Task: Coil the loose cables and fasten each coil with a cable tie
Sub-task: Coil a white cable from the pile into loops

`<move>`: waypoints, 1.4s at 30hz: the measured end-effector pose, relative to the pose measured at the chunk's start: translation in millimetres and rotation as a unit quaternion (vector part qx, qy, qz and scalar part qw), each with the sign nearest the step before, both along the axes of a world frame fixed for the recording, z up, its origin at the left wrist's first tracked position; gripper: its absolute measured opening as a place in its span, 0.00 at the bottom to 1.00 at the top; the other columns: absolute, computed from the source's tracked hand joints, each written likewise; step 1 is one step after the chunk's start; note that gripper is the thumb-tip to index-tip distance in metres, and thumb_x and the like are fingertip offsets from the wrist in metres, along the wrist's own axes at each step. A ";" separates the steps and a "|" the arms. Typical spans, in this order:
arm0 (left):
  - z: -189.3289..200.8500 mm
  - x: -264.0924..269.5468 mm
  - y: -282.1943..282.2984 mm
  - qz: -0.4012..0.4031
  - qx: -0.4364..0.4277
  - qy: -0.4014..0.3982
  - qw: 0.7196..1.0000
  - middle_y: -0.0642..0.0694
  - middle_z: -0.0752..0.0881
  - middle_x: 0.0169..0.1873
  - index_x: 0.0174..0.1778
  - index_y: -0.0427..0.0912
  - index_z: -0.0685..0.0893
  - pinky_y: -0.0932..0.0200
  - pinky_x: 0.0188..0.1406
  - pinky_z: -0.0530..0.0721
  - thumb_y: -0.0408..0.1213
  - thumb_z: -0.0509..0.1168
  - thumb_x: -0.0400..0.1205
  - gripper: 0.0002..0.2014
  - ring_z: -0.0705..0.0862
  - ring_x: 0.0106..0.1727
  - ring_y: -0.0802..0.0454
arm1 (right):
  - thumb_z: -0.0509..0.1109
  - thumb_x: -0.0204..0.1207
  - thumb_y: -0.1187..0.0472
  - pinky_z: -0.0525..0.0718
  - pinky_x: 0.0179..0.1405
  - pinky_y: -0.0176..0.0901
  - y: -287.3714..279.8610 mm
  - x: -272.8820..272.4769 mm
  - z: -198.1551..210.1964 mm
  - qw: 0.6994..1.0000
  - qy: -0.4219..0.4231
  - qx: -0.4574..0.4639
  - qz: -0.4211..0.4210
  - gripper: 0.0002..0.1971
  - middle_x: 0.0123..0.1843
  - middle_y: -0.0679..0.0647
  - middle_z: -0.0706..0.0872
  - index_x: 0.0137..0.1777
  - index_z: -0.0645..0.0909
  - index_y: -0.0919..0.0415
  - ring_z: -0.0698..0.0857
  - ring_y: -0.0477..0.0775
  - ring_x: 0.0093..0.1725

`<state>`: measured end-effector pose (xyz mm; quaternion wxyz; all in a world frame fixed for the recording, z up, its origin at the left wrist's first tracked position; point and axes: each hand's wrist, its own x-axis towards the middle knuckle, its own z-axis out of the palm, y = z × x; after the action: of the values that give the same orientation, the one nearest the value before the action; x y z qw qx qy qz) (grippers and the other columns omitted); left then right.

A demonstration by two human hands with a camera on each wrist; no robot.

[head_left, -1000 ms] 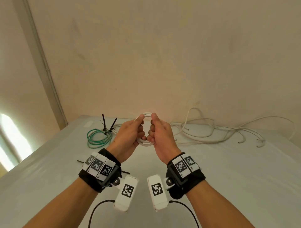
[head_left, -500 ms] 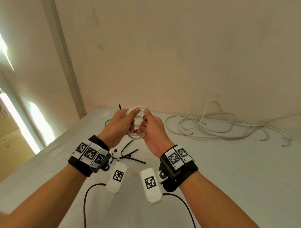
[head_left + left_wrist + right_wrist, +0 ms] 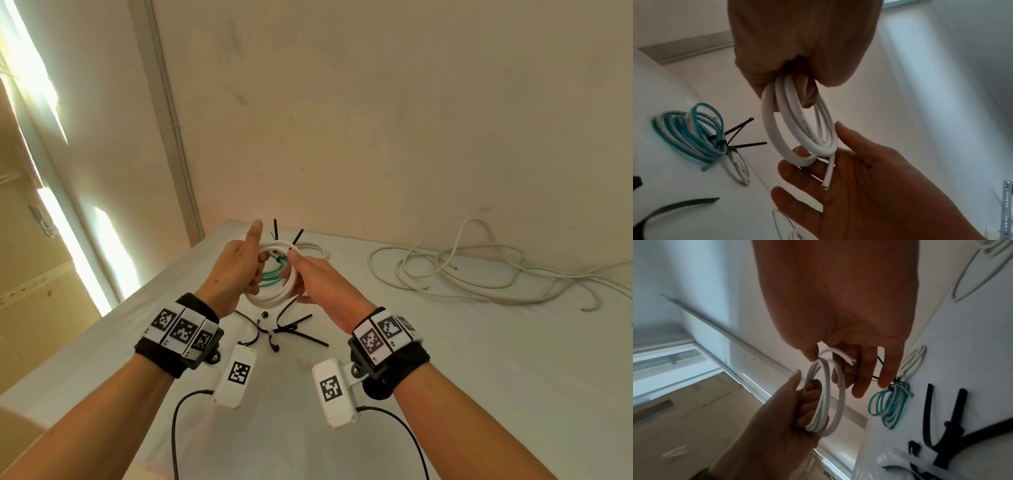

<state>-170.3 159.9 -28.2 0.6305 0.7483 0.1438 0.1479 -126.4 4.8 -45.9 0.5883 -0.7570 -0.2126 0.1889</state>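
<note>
Change: right hand (image 3: 322, 281) loosened off the white coil (image 3: 274, 298) since half a second ago, fingers now spread; left thumb raised; view swung left, bringing the tied coils at the far corner behind the hands.
White coil: several loops, held up in the air above the table (image 3: 445, 377), between the two hands; cut end sticking out toward the right palm in the left wrist view.
Left hand (image 3: 236, 274): fingers curled through the loops, grasping the coil on its left side; thumb pointing up.
Right hand: released, fingers straight and apart, fingertips just touching the coil's right side; nothing gripped.
Loose ties (image 3: 291, 329): black, scattered on the table below the hands, some bent into arcs.
Green coil (image 3: 690, 138): on the table beyond the hands, bound with black ties, tails sticking up.
Small white coil (image 3: 740, 168): lying just beside the green one, touching it at the ties.
Loose white cables (image 3: 479, 277): tangled along the wall (image 3: 411, 120) at right, well apart from the hands.
</note>
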 end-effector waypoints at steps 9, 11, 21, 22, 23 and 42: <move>-17.0 6.4 18.0 0.069 0.106 -0.035 0.991 0.48 0.76 0.23 0.45 0.23 0.86 0.57 0.21 0.67 0.44 0.60 0.90 0.24 0.65 0.25 0.51 | 0.46 0.92 0.37 0.82 0.54 0.47 -7.0 8.5 -5.6 0.995 -0.021 -0.098 -0.006 0.34 0.51 0.52 0.91 0.57 0.89 0.58 0.86 0.49 0.50; -19.7 8.8 22.2 0.076 0.111 -0.034 0.990 0.47 0.74 0.23 0.44 0.22 0.85 0.58 0.20 0.67 0.44 0.59 0.90 0.25 0.65 0.24 0.51 | 0.51 0.93 0.43 0.79 0.53 0.46 -12.0 13.7 -12.6 0.985 -0.072 -0.151 -0.034 0.29 0.45 0.51 0.89 0.56 0.89 0.62 0.86 0.51 0.48; -22.6 17.7 27.7 0.103 0.150 -0.032 0.983 0.56 0.70 0.12 0.36 0.30 0.86 0.49 0.33 0.75 0.45 0.59 0.90 0.25 0.69 0.25 0.50 | 0.87 0.69 0.50 0.93 0.56 0.54 -7.3 -6.0 -35.3 0.845 -0.160 -0.478 0.180 0.14 0.38 0.50 0.94 0.44 0.88 0.57 0.94 0.51 0.41; -22.4 18.5 26.6 0.098 0.150 -0.034 0.983 0.55 0.69 0.12 0.36 0.32 0.88 0.49 0.33 0.75 0.46 0.59 0.91 0.25 0.69 0.25 0.50 | 0.85 0.71 0.54 0.93 0.57 0.53 -8.0 -5.9 -33.6 0.848 -0.153 -0.473 0.184 0.11 0.38 0.51 0.94 0.44 0.88 0.58 0.95 0.51 0.41; -22.1 19.3 25.1 0.095 0.151 -0.039 0.983 0.55 0.68 0.12 0.37 0.33 0.90 0.50 0.32 0.75 0.47 0.59 0.91 0.25 0.68 0.24 0.50 | 0.82 0.74 0.57 0.94 0.55 0.51 -9.7 -5.4 -30.8 0.854 -0.144 -0.465 0.186 0.08 0.39 0.53 0.95 0.45 0.88 0.60 0.95 0.51 0.41; -1.5 64.3 -103.4 -0.042 0.073 -0.125 0.989 0.50 0.68 0.20 0.30 0.40 0.73 0.60 0.21 0.73 0.51 0.59 0.92 0.26 0.67 0.22 0.53 | 0.80 0.80 0.57 0.80 0.42 0.36 -124.5 20.2 23.6 0.979 -0.133 0.058 -0.145 0.04 0.40 0.45 0.90 0.46 0.93 0.56 0.85 0.42 0.40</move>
<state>-106.0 56.6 -29.6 0.5931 0.7732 0.0213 0.2235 -106.2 -119.6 -22.3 0.6188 -0.7628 -0.1872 -0.0136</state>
